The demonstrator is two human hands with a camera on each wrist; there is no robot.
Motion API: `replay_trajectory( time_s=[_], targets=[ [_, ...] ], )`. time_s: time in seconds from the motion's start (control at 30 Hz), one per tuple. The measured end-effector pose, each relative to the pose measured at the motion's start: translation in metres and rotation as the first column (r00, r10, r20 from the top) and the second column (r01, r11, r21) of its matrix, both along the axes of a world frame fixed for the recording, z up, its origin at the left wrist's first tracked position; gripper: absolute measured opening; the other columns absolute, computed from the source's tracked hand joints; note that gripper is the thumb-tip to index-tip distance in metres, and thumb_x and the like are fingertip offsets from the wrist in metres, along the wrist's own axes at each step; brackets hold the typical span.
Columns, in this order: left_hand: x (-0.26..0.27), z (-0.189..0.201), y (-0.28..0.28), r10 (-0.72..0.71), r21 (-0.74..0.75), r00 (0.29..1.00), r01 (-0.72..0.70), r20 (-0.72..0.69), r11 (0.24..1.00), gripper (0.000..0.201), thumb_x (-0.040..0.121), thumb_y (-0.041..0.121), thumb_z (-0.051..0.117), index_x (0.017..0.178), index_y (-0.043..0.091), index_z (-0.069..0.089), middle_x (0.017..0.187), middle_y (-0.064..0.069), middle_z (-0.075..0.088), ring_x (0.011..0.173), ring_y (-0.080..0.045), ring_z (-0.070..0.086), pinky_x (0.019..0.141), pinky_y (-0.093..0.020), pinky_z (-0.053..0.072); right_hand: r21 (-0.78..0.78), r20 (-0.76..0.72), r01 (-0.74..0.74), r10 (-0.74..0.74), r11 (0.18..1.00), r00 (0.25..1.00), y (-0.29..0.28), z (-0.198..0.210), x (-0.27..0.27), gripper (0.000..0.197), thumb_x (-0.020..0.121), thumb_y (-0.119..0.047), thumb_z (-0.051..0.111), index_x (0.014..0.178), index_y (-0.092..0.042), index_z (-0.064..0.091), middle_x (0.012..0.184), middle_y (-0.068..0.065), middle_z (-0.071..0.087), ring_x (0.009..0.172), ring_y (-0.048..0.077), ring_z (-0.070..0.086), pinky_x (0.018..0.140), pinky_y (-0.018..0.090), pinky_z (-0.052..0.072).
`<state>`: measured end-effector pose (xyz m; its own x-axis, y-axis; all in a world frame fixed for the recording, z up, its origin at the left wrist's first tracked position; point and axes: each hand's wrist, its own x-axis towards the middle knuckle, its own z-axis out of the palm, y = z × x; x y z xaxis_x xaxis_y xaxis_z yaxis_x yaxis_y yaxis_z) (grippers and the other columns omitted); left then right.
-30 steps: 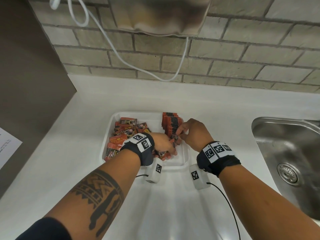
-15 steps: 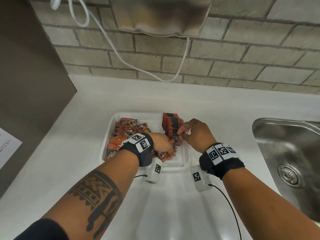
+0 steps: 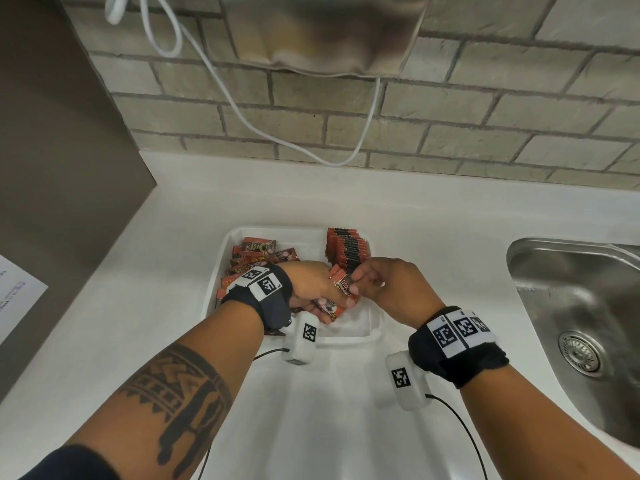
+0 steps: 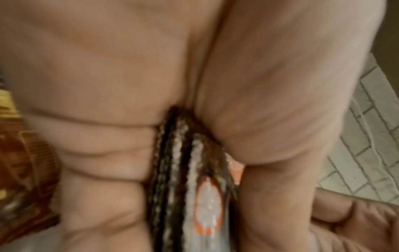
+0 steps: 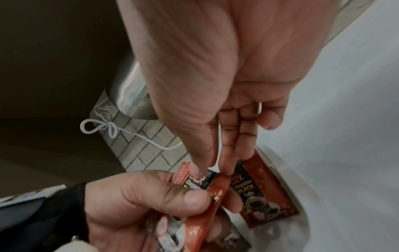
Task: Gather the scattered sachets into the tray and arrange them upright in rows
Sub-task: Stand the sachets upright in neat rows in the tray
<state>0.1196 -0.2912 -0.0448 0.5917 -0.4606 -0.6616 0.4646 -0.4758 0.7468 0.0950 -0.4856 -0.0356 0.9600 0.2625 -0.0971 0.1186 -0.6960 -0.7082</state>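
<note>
A white tray (image 3: pixel 349 339) sits on the counter. An upright row of red sachets (image 3: pixel 348 249) fills its far right side, and one of these shows in the right wrist view as a sachet (image 5: pixel 263 192) facing me. Loose sachets (image 3: pixel 256 252) lie piled on the tray's left. My left hand (image 3: pixel 332 301) grips a small bundle of sachets (image 4: pixel 187 179) over the tray's middle. My right hand (image 3: pixel 356 280) pinches the top edge of one sachet (image 5: pixel 208 178) in that bundle with thumb and fingers.
A steel sink (image 3: pixel 581 323) is set into the counter at the right. A white cable (image 3: pixel 242 112) hangs along the brick wall behind. A dark panel (image 3: pixel 52 168) and a sheet of paper (image 3: pixel 17 299) stand at the left. White counter (image 3: pixel 346 427) lies in front.
My right hand has drawn back from the upright row to the bundle in my left hand and now pinches a sachet there. The left hand has barely moved.
</note>
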Motion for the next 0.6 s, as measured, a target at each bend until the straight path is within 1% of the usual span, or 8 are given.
replay_trajectory(
  time_s=[0.1,0.17,0.23,0.33,0.4,0.5,0.53,0.6],
  targets=[
    [-0.001,-0.001,0.000,-0.011,-0.027,1.000,0.011,0.004,1.000,0.011,0.088,0.010,0.077,0.094,0.013,0.068,0.077,-0.002,0.064,0.069,-0.012,0.063,0.066,-0.027,0.061,0.047,-0.051,0.016,-0.013,0.999,0.999,0.002,-0.002,0.004,0.012,0.083,-0.018,0.079,0.091,-0.024,0.071,0.078,-0.010,0.071,0.068,-0.009,0.062,0.065,0.005,0.043],
    [-0.002,-0.002,0.000,-0.005,-0.051,1.000,0.005,0.005,0.999,0.011,0.088,0.011,0.077,0.095,0.013,0.068,0.084,-0.005,0.064,0.074,-0.014,0.063,0.064,-0.025,0.060,0.073,-0.077,0.020,-0.014,0.997,0.997,0.001,-0.004,0.005,0.012,0.082,-0.018,0.079,0.089,-0.024,0.071,0.079,-0.008,0.072,0.067,-0.007,0.062,0.064,0.005,0.044],
    [-0.004,-0.002,0.000,0.010,-0.080,1.000,-0.010,0.004,0.997,0.013,0.088,0.011,0.076,0.098,0.013,0.068,0.089,-0.007,0.064,0.077,-0.014,0.065,0.063,-0.024,0.059,0.079,-0.081,0.019,-0.013,0.997,0.997,0.000,-0.007,0.007,0.010,0.083,-0.021,0.079,0.088,-0.025,0.072,0.082,-0.005,0.073,0.071,-0.002,0.064,0.066,0.007,0.045],
    [-0.005,-0.002,0.002,0.034,-0.111,0.999,-0.032,0.012,0.993,0.016,0.087,0.011,0.078,0.100,0.014,0.069,0.093,-0.008,0.065,0.080,-0.015,0.066,0.063,-0.025,0.058,0.102,-0.074,0.025,-0.018,0.994,0.997,0.000,-0.009,0.008,0.007,0.084,-0.024,0.078,0.085,-0.026,0.071,0.082,-0.002,0.073,0.078,0.012,0.067,0.072,0.020,0.049],
    [-0.005,-0.001,0.003,0.042,-0.138,0.999,-0.038,0.026,0.990,0.018,0.086,0.011,0.078,0.102,0.013,0.069,0.095,-0.009,0.065,0.081,-0.016,0.066,0.063,-0.026,0.058,0.110,-0.076,0.021,-0.012,0.994,0.997,0.000,-0.006,0.007,0.008,0.085,-0.024,0.077,0.084,-0.027,0.070,0.082,0.000,0.072,0.078,0.015,0.067,0.074,0.025,0.050],
    [-0.006,0.001,0.006,0.051,-0.153,0.997,-0.042,0.054,0.987,0.024,0.087,0.011,0.078,0.108,0.011,0.068,0.096,-0.007,0.068,0.084,-0.016,0.067,0.065,-0.027,0.058,0.122,-0.065,0.028,-0.020,0.992,0.998,0.001,-0.001,0.008,0.014,0.085,-0.020,0.077,0.081,-0.029,0.067,0.083,0.002,0.072,0.076,0.013,0.066,0.075,0.026,0.050],
    [-0.006,0.003,0.007,0.047,-0.126,0.996,-0.038,0.071,0.991,0.026,0.087,0.012,0.079,0.110,0.010,0.068,0.096,-0.007,0.071,0.084,-0.016,0.068,0.066,-0.028,0.058,0.123,-0.047,0.044,-0.038,0.991,0.998,0.000,0.001,0.009,0.016,0.085,-0.019,0.077,0.080,-0.030,0.067,0.083,0.001,0.072,0.077,0.013,0.065,0.074,0.025,0.050],
    [-0.003,0.007,0.014,0.022,0.013,0.992,-0.023,0.120,1.000,0.034,0.085,0.020,0.081,0.113,0.006,0.070,0.097,-0.010,0.074,0.082,-0.020,0.067,0.071,-0.032,0.060,0.087,0.008,0.070,-0.071,0.994,0.997,-0.003,0.003,0.012,0.015,0.087,-0.018,0.075,0.081,-0.030,0.067,0.081,-0.008,0.070,0.077,0.007,0.064,0.070,0.015,0.047]
  ],
)
